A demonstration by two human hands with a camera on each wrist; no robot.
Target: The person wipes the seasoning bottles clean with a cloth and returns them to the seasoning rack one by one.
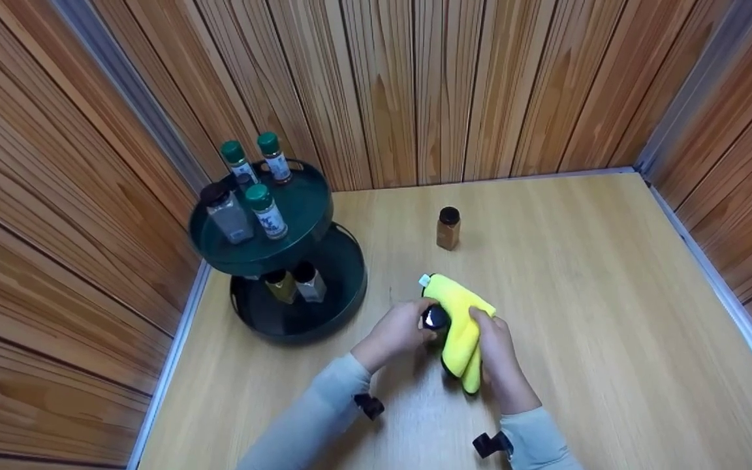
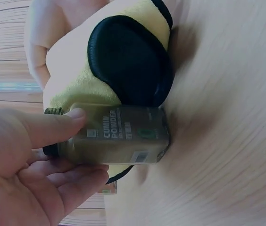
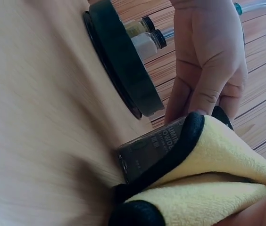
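Observation:
Between thumb and fingers, my left hand (image 1: 399, 328) holds a cumin powder jar (image 2: 119, 134) with a black cap (image 1: 436, 318), near its capped end. The jar's printed label faces the left wrist camera. My right hand (image 1: 495, 349) grips a folded yellow cloth (image 1: 459, 313) with black edging, thumb on top. In the right wrist view, the cloth (image 3: 218, 155) lies against the jar's side and covers part of its label. Both hands are just above the table, right of the shelf.
A dark green two-tier round shelf (image 1: 343, 294) stands at the left. Green-capped jars (image 1: 267, 212) and a larger dark-capped jar (image 1: 229, 215) sit on top; two jars (image 1: 311, 284) show below. A brown spice jar (image 1: 448, 228) stands beyond my hands. Wood-panelled walls (image 1: 389, 98) enclose the table.

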